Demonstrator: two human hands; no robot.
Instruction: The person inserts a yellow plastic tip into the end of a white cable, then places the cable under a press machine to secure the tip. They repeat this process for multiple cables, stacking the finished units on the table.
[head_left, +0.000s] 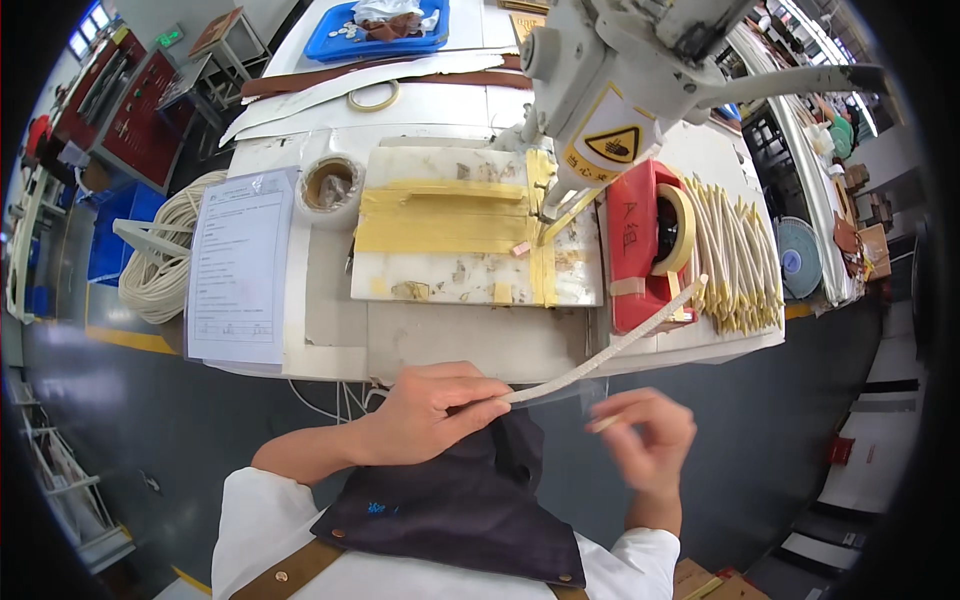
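My left hand is closed, pinching one end of an off-white cord between thumb and fingers. The cord slants up to the right, its far tip in front of the red tape dispenser. My right hand is lower right of the cord and apart from it, smeared by motion. Its fingers are curled, with thumb and forefinger close together; whatever they pinch is too small to make out. A roll of yellowish masking tape sits in the dispenser. Beside it lies a bundle of similar cords with yellow-taped ends.
A grey machine with a warning sign stands over a white board patched with yellow tape. Left are a clear tape roll, a printed sheet and a coil of cord. A blue tray stands at the back.
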